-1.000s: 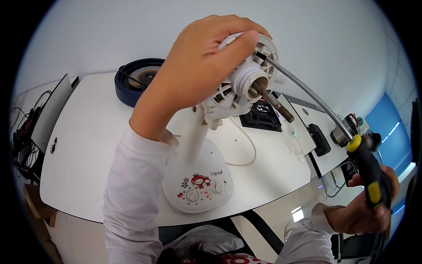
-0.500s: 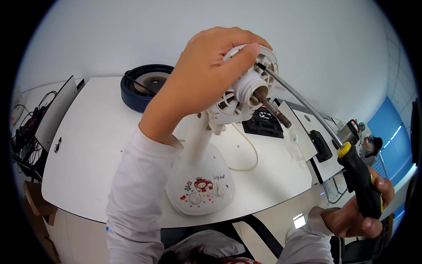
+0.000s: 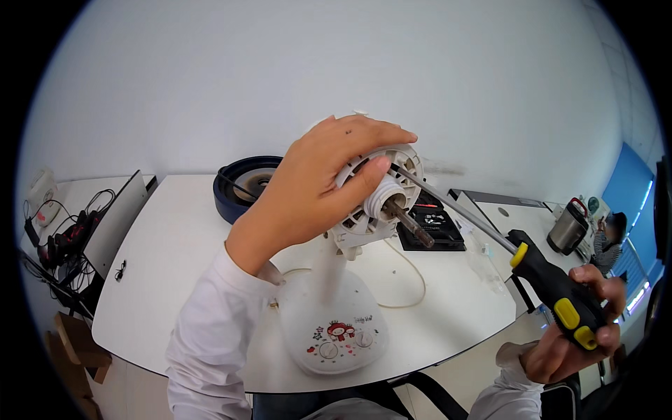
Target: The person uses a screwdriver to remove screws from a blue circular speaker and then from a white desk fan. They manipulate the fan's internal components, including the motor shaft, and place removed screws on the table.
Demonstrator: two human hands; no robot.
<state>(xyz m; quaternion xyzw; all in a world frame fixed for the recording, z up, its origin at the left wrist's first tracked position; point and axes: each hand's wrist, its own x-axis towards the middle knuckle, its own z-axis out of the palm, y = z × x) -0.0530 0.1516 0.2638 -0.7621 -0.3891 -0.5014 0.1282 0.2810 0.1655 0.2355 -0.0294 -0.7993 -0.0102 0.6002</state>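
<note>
A white desk fan without its blades stands on the table, its motor housing (image 3: 411,159) bare and its metal shaft (image 3: 414,227) pointing toward the lower right. My left hand (image 3: 311,178) wraps over the top of the housing, the thumb lying along its front face. In my right hand (image 3: 556,355) is a long screwdriver (image 3: 542,269) with a black and yellow handle. Its tip reaches into the ribbed face of the housing beside my left thumb; what it touches there is hidden. Below, the rounded fan base (image 3: 329,360) carries two knobs and a red cartoon print.
Behind my left hand a dark blue round appliance (image 3: 227,204) rests on the white table (image 3: 168,280). An open black case (image 3: 441,234) and a pale cord (image 3: 424,285) lie right of the fan. Farther right are a silver kettle (image 3: 568,227) and a person (image 3: 607,245). Tangled cables (image 3: 66,241) sit at the left.
The view has tipped upward, so the fan and table sit lower in it. The screwdriver handle has rotated, showing its yellow patches. Its tip stays at the housing, and my left hand keeps its hold.
</note>
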